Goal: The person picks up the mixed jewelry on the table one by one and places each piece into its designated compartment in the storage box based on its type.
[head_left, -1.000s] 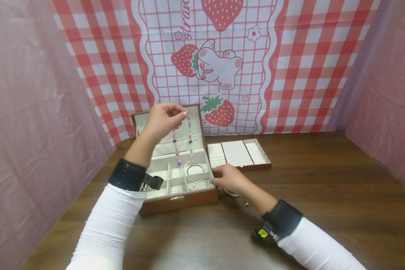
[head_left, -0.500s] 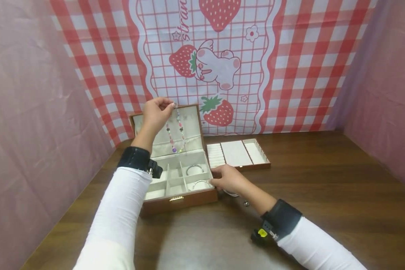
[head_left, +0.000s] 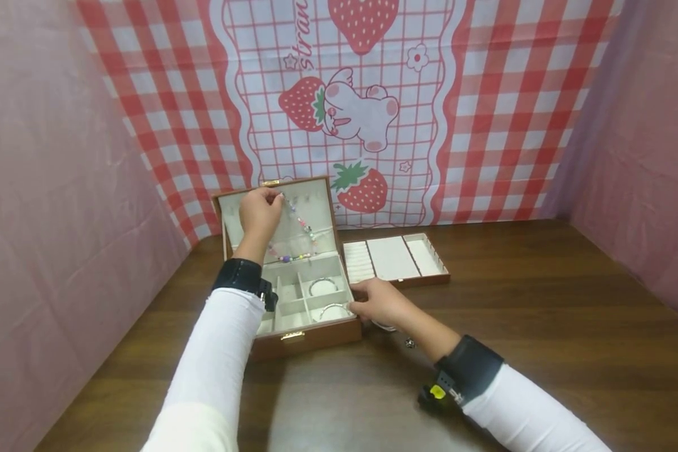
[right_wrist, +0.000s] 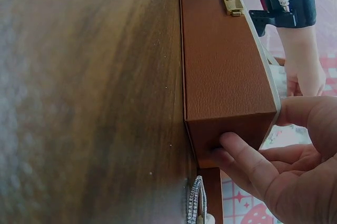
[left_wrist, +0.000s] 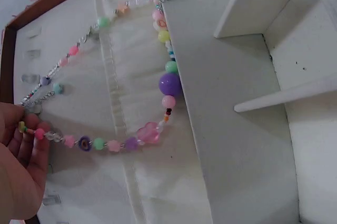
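In the head view, my left hand (head_left: pixel 260 216) pinches one end of a multicoloured beaded necklace (head_left: pixel 304 226) in front of the raised lid (head_left: pixel 322 229) of a brown jewelry box (head_left: pixel 322 339). The left wrist view has the necklace (left_wrist: pixel 169 84) in a wide loop against the lid's cream lining, its large purple bead low near the hinge side. Small clear hooks (left_wrist: pixel 31 54) line the lid close to my fingers. My right hand (head_left: pixel 381 303) grips the box's right wall, thumb at the rim; its fingers (right_wrist: pixel 245 155) press the outer side in the right wrist view.
Two silver bracelets lie in the right compartments, one bracelet (head_left: pixel 333 305) nearer the front. A cream-lined tray (head_left: pixel 392 257) rests behind my right hand. By the box's right side are a sparkling bracelet (right_wrist: pixel 194 203) and a small silver ball-shaped piece (head_left: pixel 410 343).
My left hand has moved left, first rising and then lowering, bringing the necklace closer to the lid; its lower part now spreads sideways. The right hand has kept its grip on the box.
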A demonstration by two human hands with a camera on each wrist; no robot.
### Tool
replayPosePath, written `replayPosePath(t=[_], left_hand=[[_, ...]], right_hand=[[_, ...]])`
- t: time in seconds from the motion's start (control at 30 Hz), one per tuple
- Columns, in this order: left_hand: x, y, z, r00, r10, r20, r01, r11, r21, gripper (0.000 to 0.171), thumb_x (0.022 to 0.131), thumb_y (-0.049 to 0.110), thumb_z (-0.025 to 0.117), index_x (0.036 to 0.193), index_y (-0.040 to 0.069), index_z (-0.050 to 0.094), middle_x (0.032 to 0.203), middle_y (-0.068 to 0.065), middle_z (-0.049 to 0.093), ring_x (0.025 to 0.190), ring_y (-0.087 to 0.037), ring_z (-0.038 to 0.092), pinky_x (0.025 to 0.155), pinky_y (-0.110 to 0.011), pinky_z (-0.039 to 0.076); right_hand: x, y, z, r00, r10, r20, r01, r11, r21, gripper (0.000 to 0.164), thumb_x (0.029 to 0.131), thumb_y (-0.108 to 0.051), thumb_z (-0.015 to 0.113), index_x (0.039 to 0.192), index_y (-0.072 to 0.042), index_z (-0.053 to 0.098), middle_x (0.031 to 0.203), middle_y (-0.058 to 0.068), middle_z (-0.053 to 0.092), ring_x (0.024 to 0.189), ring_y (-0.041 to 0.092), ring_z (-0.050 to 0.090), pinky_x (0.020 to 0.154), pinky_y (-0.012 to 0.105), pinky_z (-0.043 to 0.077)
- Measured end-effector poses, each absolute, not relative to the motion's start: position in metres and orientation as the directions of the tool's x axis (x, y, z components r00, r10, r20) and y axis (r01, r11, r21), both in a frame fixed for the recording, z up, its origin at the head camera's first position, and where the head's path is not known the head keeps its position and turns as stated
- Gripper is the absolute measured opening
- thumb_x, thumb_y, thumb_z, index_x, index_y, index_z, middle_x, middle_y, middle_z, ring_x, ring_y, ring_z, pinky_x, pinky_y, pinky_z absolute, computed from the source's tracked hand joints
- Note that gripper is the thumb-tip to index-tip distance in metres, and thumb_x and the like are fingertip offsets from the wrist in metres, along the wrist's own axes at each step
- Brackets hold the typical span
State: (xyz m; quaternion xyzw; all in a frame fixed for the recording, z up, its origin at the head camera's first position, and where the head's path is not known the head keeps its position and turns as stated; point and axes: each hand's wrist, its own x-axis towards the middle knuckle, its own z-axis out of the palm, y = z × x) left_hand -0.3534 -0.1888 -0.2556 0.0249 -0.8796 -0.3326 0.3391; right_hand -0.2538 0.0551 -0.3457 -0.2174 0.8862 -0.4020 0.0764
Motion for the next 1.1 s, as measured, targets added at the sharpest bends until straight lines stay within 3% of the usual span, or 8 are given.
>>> replayPosePath(t=[0.33, 0.8, 0.97, 1.1], left_hand=[[-0.347, -0.192, -0.251, -0.813, -0.313, 0.492, 0.025, 0.824, 0.566, 0.023, 0.091, 0.027, 0.067, 0.095, 0.006, 0.076, 0.096, -0.009, 0.073, 0.094, -0.03, 0.064, 0.083, -0.043, 0.05], [-0.339, -0.193, -0.252, -0.836, -0.254, 0.487, 0.002, 0.885, 0.466, 0.018, 0.089, 0.022, 0.064, 0.093, 0.008, 0.075, 0.096, -0.008, 0.072, 0.091, -0.029, 0.064, 0.076, -0.044, 0.052], [-0.333, -0.188, -0.253, -0.916, -0.074, 0.394, 0.044, 0.959, 0.282, 0.01, 0.081, 0.01, 0.061, 0.079, 0.009, 0.071, 0.085, -0.007, 0.069, 0.081, -0.028, 0.062, 0.064, -0.042, 0.053], [-0.333, -0.182, -0.258, -0.964, 0.144, 0.223, 0.176, 0.976, 0.13, 0.011, 0.076, 0.004, 0.064, 0.078, 0.01, 0.073, 0.086, -0.005, 0.07, 0.081, -0.026, 0.062, 0.069, -0.039, 0.054]], right_hand=[[-0.254, 0.054, -0.346, -0.896, -0.443, 0.03, -0.32, 0.598, -0.735, 0.049, 0.09, -0.013, 0.069, 0.133, 0.006, 0.055, 0.122, 0.021, 0.063, 0.064, 0.017, 0.068, 0.08, 0.036, 0.054], [-0.254, 0.055, -0.348, -0.89, -0.454, 0.049, -0.341, 0.59, -0.732, 0.049, 0.09, -0.013, 0.068, 0.133, 0.005, 0.055, 0.124, 0.022, 0.062, 0.064, 0.017, 0.068, 0.08, 0.036, 0.054], [-0.253, 0.055, -0.348, -0.887, -0.459, 0.054, -0.351, 0.592, -0.725, 0.049, 0.09, -0.013, 0.068, 0.133, 0.006, 0.055, 0.123, 0.022, 0.062, 0.064, 0.016, 0.068, 0.081, 0.036, 0.054], [-0.253, 0.055, -0.348, -0.887, -0.459, 0.058, -0.355, 0.595, -0.721, 0.049, 0.09, -0.013, 0.068, 0.133, 0.006, 0.054, 0.123, 0.022, 0.062, 0.064, 0.018, 0.068, 0.083, 0.038, 0.054]])
